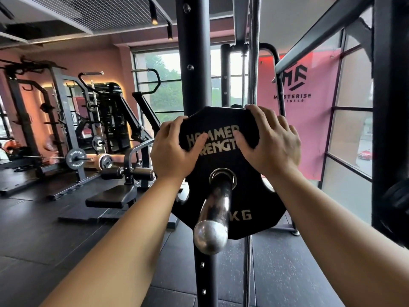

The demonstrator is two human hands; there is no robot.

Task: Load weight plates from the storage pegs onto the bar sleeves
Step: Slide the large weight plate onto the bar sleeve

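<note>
A: While both hands are on it, where does the weight plate [254, 202] sit?
B: Threaded on the chrome peg [218, 207] off the black upright [194, 63], frame centre. The left hand [174, 149] grips the rim at 10 o'clock and the right hand [272, 142] at 1 o'clock. Fingers curl over the edge, thumbs lie on the face.
A: Markings?
B: "HAMMER STRENGTH", with the thumbs covering some letters. "KG" at 5 o'clock, its figure hidden behind the peg. The banner [309, 120] at 2 o'clock reads "M-STERISE"; a black tube [279, 85] hides the second letter. "ROGUE" is on the Rogue plate [76, 158] at 9 o'clock.
</note>
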